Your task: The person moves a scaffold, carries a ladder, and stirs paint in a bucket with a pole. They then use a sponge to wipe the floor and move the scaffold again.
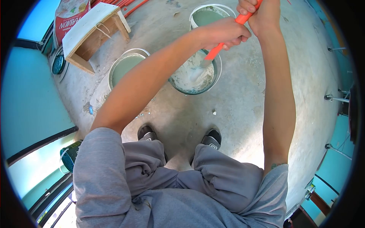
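My left hand [227, 33] is wrapped round an orange pole [247, 17]. Higher on the same pole, my right hand [262, 18] grips it near the top edge of the view. The pole slants down to the left, and its lower end dips into a bucket [185, 91] of whitish, lumpy wet mix [192, 74]. My left forearm passes over the bucket's upper left side and hides part of it. A second bucket [111, 78] with grey-green liquid stands to the left, partly behind the forearm. A third bucket [193, 22] with similar liquid is just beyond my left hand.
A wooden stool-like box [91, 32] lies at the upper left, beside a printed sack [71, 19] and orange rods [129, 7]. A dark green container [70, 156] is at the lower left. My feet are on the concrete floor [235, 95]; a small white lump [214, 112] lies nearby.
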Available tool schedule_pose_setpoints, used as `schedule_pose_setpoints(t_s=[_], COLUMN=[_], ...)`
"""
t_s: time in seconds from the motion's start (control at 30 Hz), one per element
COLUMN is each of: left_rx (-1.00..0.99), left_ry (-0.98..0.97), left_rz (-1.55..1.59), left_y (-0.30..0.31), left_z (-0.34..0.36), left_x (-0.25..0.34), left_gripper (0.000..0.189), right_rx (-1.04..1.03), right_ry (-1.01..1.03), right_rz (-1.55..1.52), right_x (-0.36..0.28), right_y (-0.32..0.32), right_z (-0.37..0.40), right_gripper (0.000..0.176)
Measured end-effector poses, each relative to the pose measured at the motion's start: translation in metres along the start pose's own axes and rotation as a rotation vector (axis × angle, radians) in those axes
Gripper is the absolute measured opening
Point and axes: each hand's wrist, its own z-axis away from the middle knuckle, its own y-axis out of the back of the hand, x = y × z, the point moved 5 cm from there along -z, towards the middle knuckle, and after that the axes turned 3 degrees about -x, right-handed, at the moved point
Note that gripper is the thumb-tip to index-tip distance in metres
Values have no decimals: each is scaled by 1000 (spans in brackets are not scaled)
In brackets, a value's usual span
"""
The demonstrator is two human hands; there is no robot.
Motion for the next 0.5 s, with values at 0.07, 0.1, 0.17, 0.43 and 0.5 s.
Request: schedule_pose_setpoints(t_s=[0.07, 0.1, 0.17, 0.43, 0.5], left_rx=[-17, -26, -11, 127, 210], left_ry=[-33, -49, -76, -267, -305], left_rz=[-1, -2, -30, -225, -310], left_y=[-5, -8, -14, -27, -24], left_z=[4, 7, 15, 32, 37], left_x=[8, 12, 25, 54, 59], left_gripper=[14, 14, 15, 22, 26], right_rx=[50, 76, 45, -71, -137], right_ry=[61, 91, 150, 326, 314], right_rz=[39, 57, 50, 54, 101], right_x=[-14, -21, -33, -65, -68], right_y=[-9, -12, -14, -28, -33], right_z=[11, 16, 18, 34, 39], right_gripper=[58, 57, 55, 53, 55])
